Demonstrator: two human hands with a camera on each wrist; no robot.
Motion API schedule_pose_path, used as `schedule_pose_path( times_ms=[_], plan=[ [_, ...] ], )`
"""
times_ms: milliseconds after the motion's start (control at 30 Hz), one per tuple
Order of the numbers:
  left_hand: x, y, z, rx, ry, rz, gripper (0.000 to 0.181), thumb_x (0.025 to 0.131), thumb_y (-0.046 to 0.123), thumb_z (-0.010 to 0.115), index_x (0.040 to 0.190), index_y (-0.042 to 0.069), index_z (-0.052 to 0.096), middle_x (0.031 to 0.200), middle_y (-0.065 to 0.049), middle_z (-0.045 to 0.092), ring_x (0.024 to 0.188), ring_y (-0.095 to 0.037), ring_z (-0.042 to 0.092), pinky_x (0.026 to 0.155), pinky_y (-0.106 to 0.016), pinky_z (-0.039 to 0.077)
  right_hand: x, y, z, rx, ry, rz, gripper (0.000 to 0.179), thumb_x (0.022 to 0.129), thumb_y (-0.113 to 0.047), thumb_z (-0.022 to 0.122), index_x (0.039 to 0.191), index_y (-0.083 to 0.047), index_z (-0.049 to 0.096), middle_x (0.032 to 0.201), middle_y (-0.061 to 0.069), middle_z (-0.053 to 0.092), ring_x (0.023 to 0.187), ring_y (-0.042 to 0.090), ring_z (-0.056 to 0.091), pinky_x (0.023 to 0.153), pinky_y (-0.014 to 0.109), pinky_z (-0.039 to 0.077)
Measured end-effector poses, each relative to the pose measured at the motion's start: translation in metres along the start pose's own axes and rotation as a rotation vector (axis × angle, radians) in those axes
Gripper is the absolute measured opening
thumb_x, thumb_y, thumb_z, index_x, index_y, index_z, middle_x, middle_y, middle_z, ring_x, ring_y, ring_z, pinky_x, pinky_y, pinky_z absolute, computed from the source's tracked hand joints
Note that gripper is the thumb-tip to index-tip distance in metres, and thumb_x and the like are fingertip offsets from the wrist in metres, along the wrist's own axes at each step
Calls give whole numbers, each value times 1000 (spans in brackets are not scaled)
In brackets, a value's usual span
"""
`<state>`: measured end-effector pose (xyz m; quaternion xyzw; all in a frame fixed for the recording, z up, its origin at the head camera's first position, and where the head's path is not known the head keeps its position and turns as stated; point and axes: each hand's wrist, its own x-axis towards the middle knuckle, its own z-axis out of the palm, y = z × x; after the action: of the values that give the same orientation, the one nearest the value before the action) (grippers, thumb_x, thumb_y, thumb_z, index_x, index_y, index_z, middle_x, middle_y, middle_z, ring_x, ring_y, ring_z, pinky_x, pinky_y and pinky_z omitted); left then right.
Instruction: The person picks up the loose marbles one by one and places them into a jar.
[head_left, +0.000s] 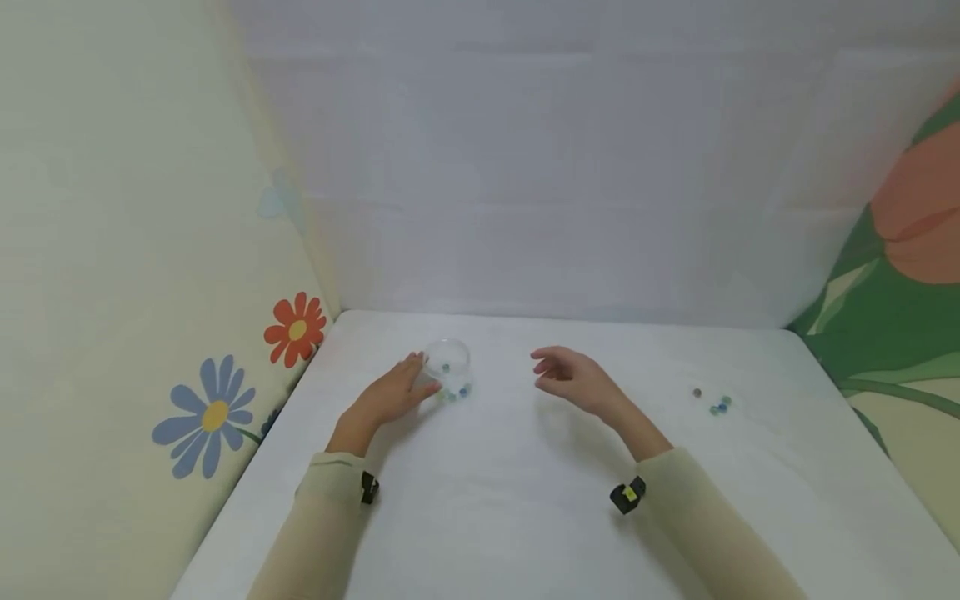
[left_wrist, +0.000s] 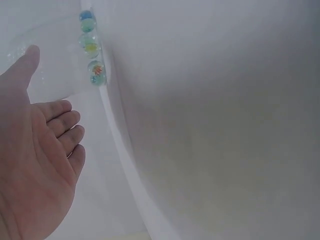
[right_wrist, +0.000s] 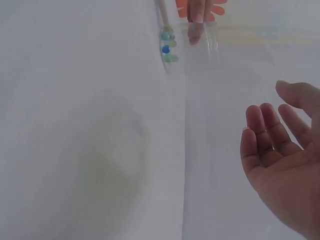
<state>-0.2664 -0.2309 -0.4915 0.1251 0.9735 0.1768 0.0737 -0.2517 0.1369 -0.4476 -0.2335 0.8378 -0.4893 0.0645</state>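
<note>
A clear cup stands upright at the left of the table, with several glass marbles gathered at its bottom. My left hand is at the cup's left side, its fingers fairly straight and its thumb spread apart. In the right wrist view its fingertips lie right at the cup's wall. My right hand is held above the table, right of the cup. Its fingers are loosely bent and nothing is between them, as the right wrist view shows.
Several loose marbles lie on the right part of the white table, with a brown marble a little apart from them. A white sheet hangs behind the table. Flower-patterned cloth stands at both sides.
</note>
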Motion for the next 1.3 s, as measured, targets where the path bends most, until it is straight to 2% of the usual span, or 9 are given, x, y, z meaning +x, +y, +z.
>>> schedule_pose_path(
  times_ms=[233,667,967,1200,1300],
  plan=[
    [-2,0,-3,-28,-1,-2,95,99,70,39,160,-1,19,167,-20,17,155,-38,14,125,-53,16,-25,20,-31,-99,24,54,48,96,-18,71,141,-11,57,122,15,67,110,25,64,97,46,54],
    [0,2,-3,-27,-8,2,95,100,69,38,160,-1,18,167,-20,16,155,-37,13,125,-53,16,-61,54,-75,-154,91,168,52,98,-21,69,145,-6,52,128,20,64,117,35,62,98,52,53],
    [0,2,-4,-7,-19,-7,92,101,66,40,160,-2,18,167,-20,15,155,-37,13,125,-53,16,-87,73,-104,-257,125,160,55,97,-19,71,147,-7,51,137,24,54,122,40,55,101,58,49],
    [0,2,-3,-9,-18,-8,91,101,66,40,160,-1,19,167,-19,16,156,-35,13,125,-52,16,-102,96,-132,-375,124,209,58,96,-29,72,146,-7,53,137,28,48,119,46,51,94,62,49],
    [0,2,-3,-5,-20,-8,93,101,67,39,160,-1,19,167,-20,16,155,-36,13,125,-52,16,-110,109,-145,-393,122,247,60,97,-33,70,148,-7,52,138,30,45,120,49,48,92,64,48]
  ],
)
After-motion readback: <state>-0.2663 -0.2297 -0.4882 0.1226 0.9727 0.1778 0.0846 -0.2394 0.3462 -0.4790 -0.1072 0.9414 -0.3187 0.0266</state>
